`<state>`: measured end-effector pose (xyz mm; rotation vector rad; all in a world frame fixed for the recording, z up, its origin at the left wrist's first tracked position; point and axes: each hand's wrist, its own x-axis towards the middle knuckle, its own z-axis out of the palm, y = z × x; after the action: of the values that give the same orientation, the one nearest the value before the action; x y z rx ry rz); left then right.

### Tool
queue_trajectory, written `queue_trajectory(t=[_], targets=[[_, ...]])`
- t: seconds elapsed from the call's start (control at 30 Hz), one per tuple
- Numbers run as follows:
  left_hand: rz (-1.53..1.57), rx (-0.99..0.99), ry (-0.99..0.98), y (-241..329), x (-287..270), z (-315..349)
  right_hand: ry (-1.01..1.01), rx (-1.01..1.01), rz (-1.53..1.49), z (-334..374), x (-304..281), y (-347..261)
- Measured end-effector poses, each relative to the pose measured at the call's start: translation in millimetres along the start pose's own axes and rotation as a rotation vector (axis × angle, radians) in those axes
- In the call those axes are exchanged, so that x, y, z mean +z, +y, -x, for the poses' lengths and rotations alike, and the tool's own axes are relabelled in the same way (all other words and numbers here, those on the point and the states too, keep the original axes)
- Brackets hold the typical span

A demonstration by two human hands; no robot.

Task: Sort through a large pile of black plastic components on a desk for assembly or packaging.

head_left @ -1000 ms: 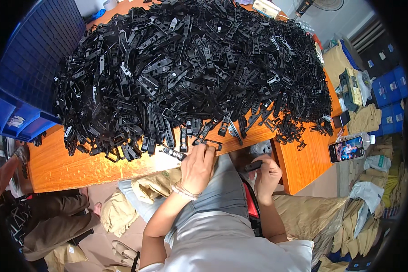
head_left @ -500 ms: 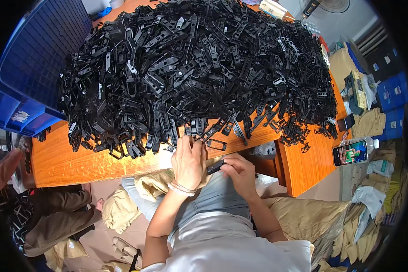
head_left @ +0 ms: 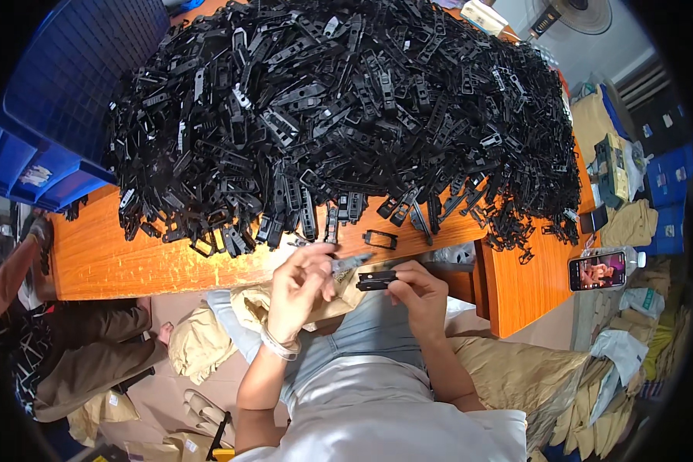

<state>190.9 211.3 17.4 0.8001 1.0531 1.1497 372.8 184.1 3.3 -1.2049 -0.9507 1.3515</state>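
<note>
Black slotted plastic bar pinched by right end in my right hand, near front edge of brown wooden table. Left hand pinches narrow grey piece, motion-blurred — I'd steady both, keep slots finger-free.

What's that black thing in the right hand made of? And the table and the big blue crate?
The black piece in the right hand: probably hard plastic, with straight, crisp edges, though painted metal could look similar.
The table: glossy wood or wood-look laminate, showing grain lines and bright glare.
The blue crate: likely moulded plastic, slightly shiny, with a grid pattern across its wall.
</note>
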Motion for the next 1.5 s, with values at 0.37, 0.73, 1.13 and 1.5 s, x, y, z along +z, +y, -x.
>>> queue_trajectory(t=[0.37, 0.73, 1.13, 1.5], targets=[[-0.064, -0.195, -0.056, -2.8, -3.6, 9.9, 0.053, -0.073, 0.079, 4.5, 20.8, -7.3], [-0.068, -0.151, -0.043, -5.6, 5.3, 14.1, 0.047, -0.074, 0.147, 9.6, 25.1, -5.3], [-0.081, -0.102, -0.214, -1.8, 5.8, 20.3, -0.065, 0.018, 0.028, 7.9, 26.1, -7.1], [-0.803, 0.649, -0.31, -5.8, 59.5, -53.3, 0.064, 0.111, 0.024, 9.9, -41.7, 9.4]])
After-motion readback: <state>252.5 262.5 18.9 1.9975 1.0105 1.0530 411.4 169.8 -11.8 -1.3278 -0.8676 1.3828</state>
